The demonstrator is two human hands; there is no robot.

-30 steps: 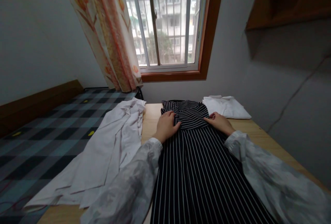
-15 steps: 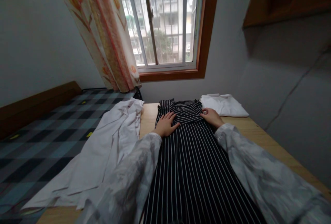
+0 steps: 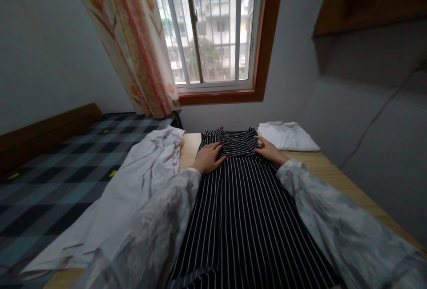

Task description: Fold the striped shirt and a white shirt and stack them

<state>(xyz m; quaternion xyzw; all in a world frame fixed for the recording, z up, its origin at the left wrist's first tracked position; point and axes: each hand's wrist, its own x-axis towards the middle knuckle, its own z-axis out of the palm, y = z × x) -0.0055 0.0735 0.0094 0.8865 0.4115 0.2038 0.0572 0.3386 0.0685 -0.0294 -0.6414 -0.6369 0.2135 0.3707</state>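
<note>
A black dress-like garment [image 3: 247, 200] with thin white stripes lies spread lengthwise in front of me. Its upper part has crosswise stripes, the long lower part lengthwise ones. My left hand [image 3: 207, 158] rests flat on the garment's upper left side, fingers stretched out and thumb apart. At the upper right edge is my right hand [image 3: 269, 151], with its bent fingertips touching the fabric and finger and thumb apart. The garment's near end runs out of view at the bottom.
A white shirt [image 3: 133, 191] lies loosely spread on the left. Folded white cloth [image 3: 288, 136] sits at the far right of the wooden table [image 3: 328, 175]. Beyond the shirt is a bed with a checked cover [image 3: 66, 173]. A window [image 3: 213, 35] and a flowered curtain [image 3: 133, 44] are ahead.
My left hand has shifted left, and the garment's left side has spread that way. The fingers of my right hand have parted a little at the edge.
</note>
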